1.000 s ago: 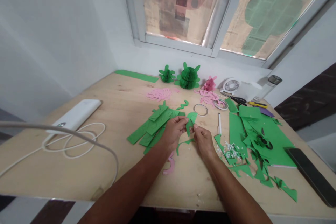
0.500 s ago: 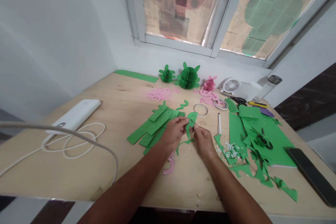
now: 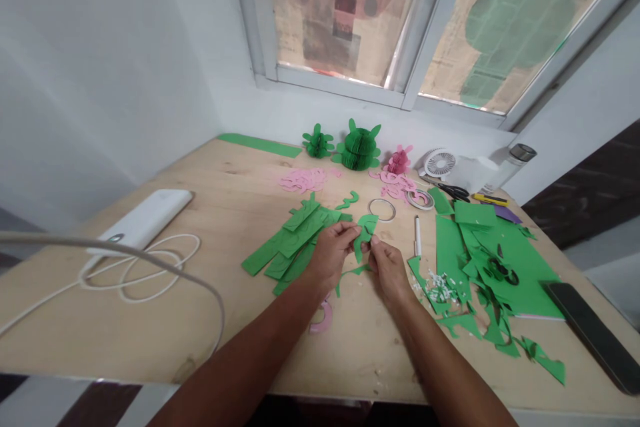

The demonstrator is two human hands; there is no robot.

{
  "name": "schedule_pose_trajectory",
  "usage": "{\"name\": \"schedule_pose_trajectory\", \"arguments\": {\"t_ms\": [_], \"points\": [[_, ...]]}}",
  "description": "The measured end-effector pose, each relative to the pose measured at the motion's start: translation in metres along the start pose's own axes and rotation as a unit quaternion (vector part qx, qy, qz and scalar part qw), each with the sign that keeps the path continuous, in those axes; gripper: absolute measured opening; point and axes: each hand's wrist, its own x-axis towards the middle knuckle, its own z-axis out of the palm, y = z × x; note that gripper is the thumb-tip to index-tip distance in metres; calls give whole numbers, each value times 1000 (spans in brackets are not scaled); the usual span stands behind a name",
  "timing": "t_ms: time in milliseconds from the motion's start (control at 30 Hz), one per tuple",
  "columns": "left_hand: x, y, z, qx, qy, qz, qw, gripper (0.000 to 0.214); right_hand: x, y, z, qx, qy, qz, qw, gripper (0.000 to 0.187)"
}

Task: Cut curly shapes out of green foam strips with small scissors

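A partly cut piece of green paper [image 3: 369, 225] is held up between both hands over the middle of the table. My left hand [image 3: 334, 250] pinches its left edge. The fingers of my right hand [image 3: 387, 263] are closed on its lower right edge. Left of the hands lies a stack of green paper strips [image 3: 295, 240]. A wavy green cutout [image 3: 349, 201] rests just beyond the hands. A pink paper number 3 [image 3: 323, 317] lies near my left forearm, which partly covers it. Below the fingers, a thin green offcut [image 3: 350, 273] is on the table.
On the right are green sheets and scraps [image 3: 530, 267], white bits [image 3: 443, 288], a white pen [image 3: 418, 235], scissors [image 3: 453, 191] and a black phone [image 3: 595, 333]. Pink cutouts [image 3: 303, 179] and paper honeycomb figures [image 3: 359, 147] stand farther back. A power bank [image 3: 145, 217] with a cable sits left.
Both hands stay in nearly the same place. The green paper has shifted and turned very slightly between the fingers.
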Motion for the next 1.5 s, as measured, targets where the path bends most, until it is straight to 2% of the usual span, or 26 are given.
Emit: {"name": "schedule_pose_trajectory", "arguments": {"t_ms": [167,433,700,1033,1233,1500], "points": [[4,-2,-4,-49,-21,-33,998,25,-1,-4,1,1,-3,8,1000,56],[6,-3,-6,-85,-31,-73,993,25,-2,-8,1,-29,12,-16,999,54],[0,-2,1,-26,-15,-26,999,28,1,2,0,-19,24,-15,999,54],[1,-8,2,27,23,20,999,24,1,0,1,-19,23,-9,1000,52],[-3,-8,6,24,32,49,998,22,0,-1,1,-11,15,-4,1000,50],[-1,-14,4,31,34,55,997,22,1,0,2,-8,18,-9,1000,51]]}}
